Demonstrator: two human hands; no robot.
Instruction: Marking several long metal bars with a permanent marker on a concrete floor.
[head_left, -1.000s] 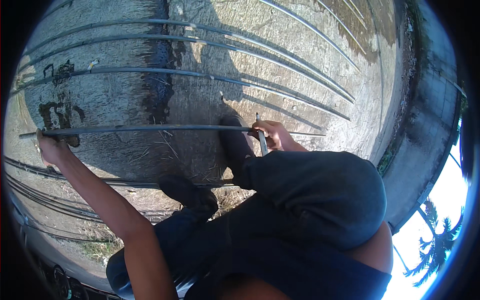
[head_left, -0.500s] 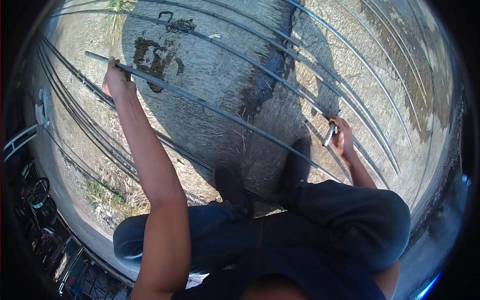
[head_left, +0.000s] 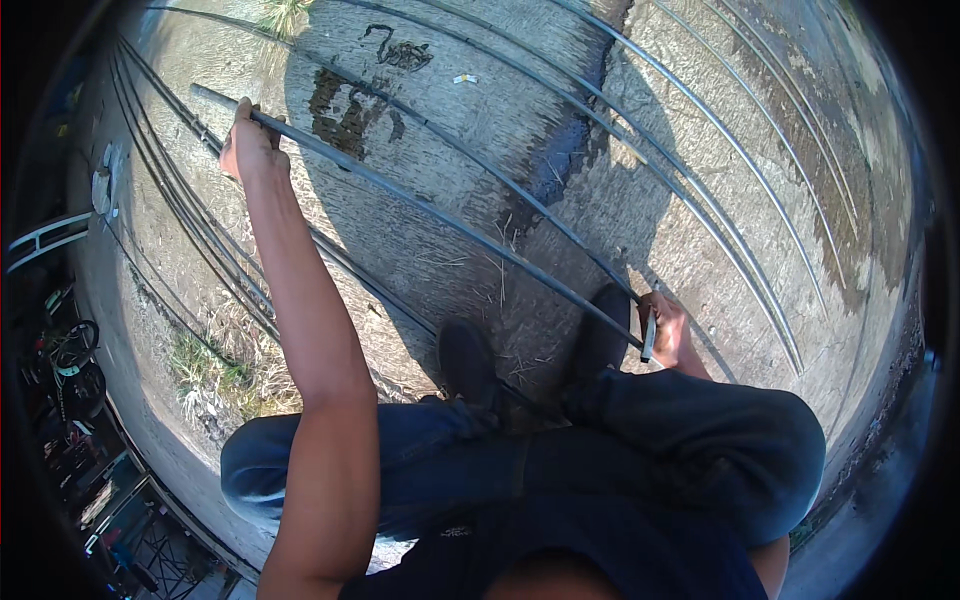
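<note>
My left hand [head_left: 254,145] is closed round a long grey metal pipe [head_left: 430,210] close to its upper-left end. This pipe slants down across the ground in front of my shoes, to the right. Its other end lies by my right hand [head_left: 668,328], which is closed on a short, pale metal piece [head_left: 649,335]. A second, thinner-looking pipe [head_left: 480,165] also runs up to the right hand's fingers. I cannot tell whether the short piece belongs to that pipe, since the fingers cover the spot.
More long pipes [head_left: 730,120] lie spread across the concrete [head_left: 430,120] at the right and far side. A bundle of dark rods [head_left: 175,190] lies at the left. Dry grass [head_left: 235,370] grows beside it. My shoes [head_left: 466,355] stand below the pipes. A bicycle [head_left: 75,350] shows far left.
My right hand has come nearer to me, and the second pipe's end has swung with it. The pipe in my left hand now ends beside the right hand. The view has shifted slightly.
</note>
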